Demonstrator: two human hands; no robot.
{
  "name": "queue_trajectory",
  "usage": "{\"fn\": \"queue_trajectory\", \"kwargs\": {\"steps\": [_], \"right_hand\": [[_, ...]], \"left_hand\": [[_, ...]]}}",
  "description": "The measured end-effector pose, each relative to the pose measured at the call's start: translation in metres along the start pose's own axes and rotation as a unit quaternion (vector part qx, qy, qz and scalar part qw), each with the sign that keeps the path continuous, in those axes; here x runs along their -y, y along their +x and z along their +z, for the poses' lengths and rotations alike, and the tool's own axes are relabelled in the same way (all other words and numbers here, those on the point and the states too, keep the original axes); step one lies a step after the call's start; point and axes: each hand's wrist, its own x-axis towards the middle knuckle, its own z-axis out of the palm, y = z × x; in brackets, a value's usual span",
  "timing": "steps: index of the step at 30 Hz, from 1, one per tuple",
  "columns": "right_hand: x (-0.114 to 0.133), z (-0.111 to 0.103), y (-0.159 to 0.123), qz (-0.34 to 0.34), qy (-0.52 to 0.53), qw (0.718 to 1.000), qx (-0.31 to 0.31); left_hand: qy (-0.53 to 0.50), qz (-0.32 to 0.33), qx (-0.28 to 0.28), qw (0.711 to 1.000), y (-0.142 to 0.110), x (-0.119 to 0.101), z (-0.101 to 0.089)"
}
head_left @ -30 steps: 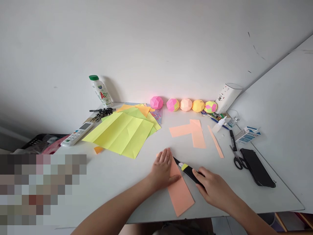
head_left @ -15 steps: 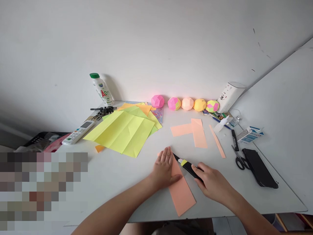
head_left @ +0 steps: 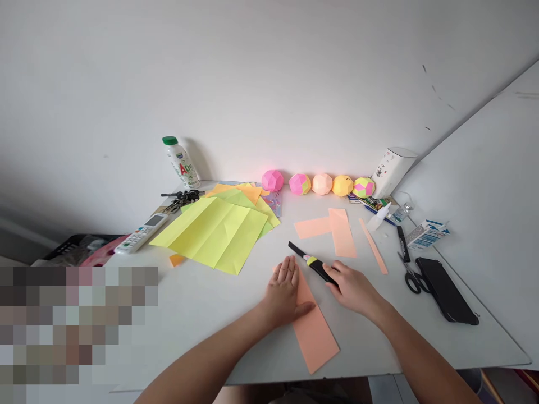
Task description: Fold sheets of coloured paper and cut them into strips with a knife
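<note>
My left hand (head_left: 284,294) lies flat, thumb spread, on a folded salmon-pink paper strip (head_left: 315,339) and covers its upper left part. In my right hand (head_left: 351,286) is a black and yellow utility knife (head_left: 318,267), my fingers wrapped round its handle. Its dark blade is out and points up and left, past the far end of the strip. Beyond my hands lie two paler pink paper pieces, one sideways (head_left: 312,227) and one upright (head_left: 343,233), which touch. Right of these is a narrow pink paper sliver (head_left: 373,247).
Yellow and green paper sheets (head_left: 214,233) spread at the left near a white remote control (head_left: 141,233) and a bottle (head_left: 181,163). Several faceted paper balls (head_left: 322,184) line the wall. Scissors (head_left: 413,279), a marker (head_left: 402,244) and a black case (head_left: 447,290) lie at the right.
My right hand has moved the knife forward and left, so its blade now lies past the strip's far end instead of beside its edge. The left hand stays flat on the strip.
</note>
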Motion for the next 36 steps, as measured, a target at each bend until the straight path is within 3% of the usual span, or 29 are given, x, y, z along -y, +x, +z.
{"fn": "queue_trajectory", "kwargs": {"steps": [4, 7, 10, 13, 16, 19, 23, 26, 29, 33, 36], "right_hand": [[-0.024, 0.012, -0.029, 0.03, -0.006, 0.999, -0.042], [-0.043, 0.024, -0.054, 0.062, -0.027, 0.995, -0.08], [-0.047, 0.03, -0.063, 0.067, -0.046, 0.988, -0.128], [-0.03, 0.029, -0.056, 0.031, -0.04, 0.982, -0.181], [0.0, 0.026, -0.04, -0.039, 0.021, 0.981, -0.19], [0.025, 0.025, -0.022, -0.072, 0.093, 0.982, -0.147], [0.036, 0.03, 0.002, -0.019, 0.208, 0.975, -0.071], [0.034, 0.031, 0.02, 0.021, 0.244, 0.968, -0.06], [0.03, 0.029, 0.036, 0.047, 0.293, 0.954, -0.047], [0.021, 0.022, 0.052, 0.061, 0.357, 0.932, -0.028], [0.005, 0.012, 0.061, 0.079, 0.383, 0.919, -0.039]], "left_hand": [[-0.033, -0.015, -0.019, 0.999, 0.009, 0.005, -0.005], [-0.068, -0.074, -0.029, 0.995, 0.018, 0.012, -0.02], [-0.08, -0.122, -0.011, 0.989, 0.023, 0.022, -0.036], [-0.089, -0.146, 0.002, 0.985, 0.023, 0.03, -0.044], [-0.097, -0.141, 0.004, 0.985, 0.022, 0.031, -0.044], [-0.11, -0.134, -0.007, 0.985, 0.021, 0.029, -0.042], [-0.2, -0.115, -0.026, 0.973, 0.023, 0.027, -0.04], [-0.329, -0.114, -0.035, 0.937, 0.025, 0.031, -0.042], [-0.482, -0.127, -0.097, 0.861, 0.028, 0.039, -0.046], [-0.535, -0.176, -0.232, 0.793, 0.033, 0.057, -0.051], [-0.54, -0.201, -0.27, 0.771, 0.037, 0.068, -0.049]]}}
